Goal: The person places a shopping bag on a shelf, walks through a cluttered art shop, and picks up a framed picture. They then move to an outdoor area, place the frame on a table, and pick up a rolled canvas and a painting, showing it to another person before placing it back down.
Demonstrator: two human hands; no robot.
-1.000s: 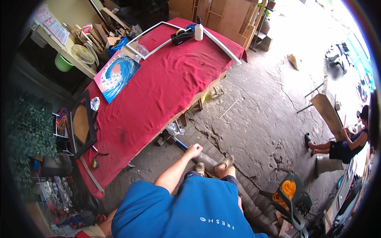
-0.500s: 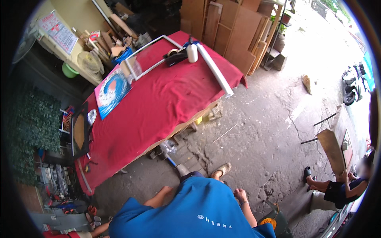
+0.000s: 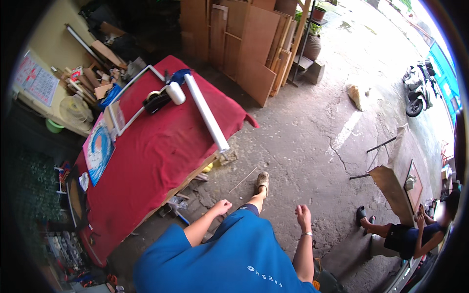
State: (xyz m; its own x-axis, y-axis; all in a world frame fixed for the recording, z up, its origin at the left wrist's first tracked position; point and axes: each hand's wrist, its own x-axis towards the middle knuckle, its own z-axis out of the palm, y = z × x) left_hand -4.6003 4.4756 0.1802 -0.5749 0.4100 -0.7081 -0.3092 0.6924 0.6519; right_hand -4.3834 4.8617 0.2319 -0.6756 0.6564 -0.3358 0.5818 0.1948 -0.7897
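My left hand [image 3: 222, 207] hangs beside my left hip, just off the near edge of the red cloth-covered table [image 3: 161, 171]. Its fingers are curled into a loose fist, and nothing shows in it. On the other side, my right hand [image 3: 303, 216] swings forward over the concrete floor, fingers also curled in with no object visible. A bracelet or watch [image 3: 307, 234] circles that wrist. Nearest on the table is a long white roll [image 3: 207, 115], beside a white bottle [image 3: 175, 93], a black tape dispenser [image 3: 156, 102] and a white frame [image 3: 128, 124].
A blue wave painting [image 3: 100, 149] lies at the table's left. Wooden panels [image 3: 256, 53] lean at the back. A person [image 3: 427, 232] sits by a smaller covered table [image 3: 393, 183] at the right. Farther off stand a rock [image 3: 355, 96] and a motorcycle [image 3: 418, 90].
The view has turned right and moved forward, so the red table sits farther left. My left hand has risen away from the body; my right hand has swung forward. One shod foot now reaches ahead.
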